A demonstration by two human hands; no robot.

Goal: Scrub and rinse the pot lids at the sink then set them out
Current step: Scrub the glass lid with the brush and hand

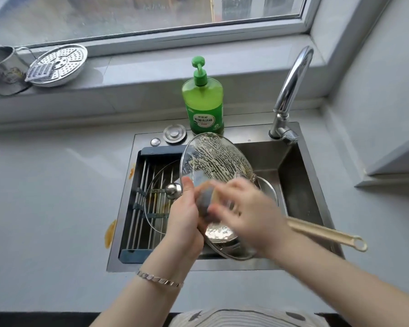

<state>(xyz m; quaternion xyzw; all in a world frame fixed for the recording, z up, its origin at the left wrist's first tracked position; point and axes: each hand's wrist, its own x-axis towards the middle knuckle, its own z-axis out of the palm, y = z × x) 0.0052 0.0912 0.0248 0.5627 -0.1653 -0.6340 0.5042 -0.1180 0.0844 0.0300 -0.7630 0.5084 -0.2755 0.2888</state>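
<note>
Scrubbing looks about midway: the left hand curls its fingers round the edge of the soapy glass lid, tilted over the sink, while the blurred right hand grips a sponge against it. A second lid lies on the sink rack. By my judgement, rinsing and setting out are not yet done.
</note>
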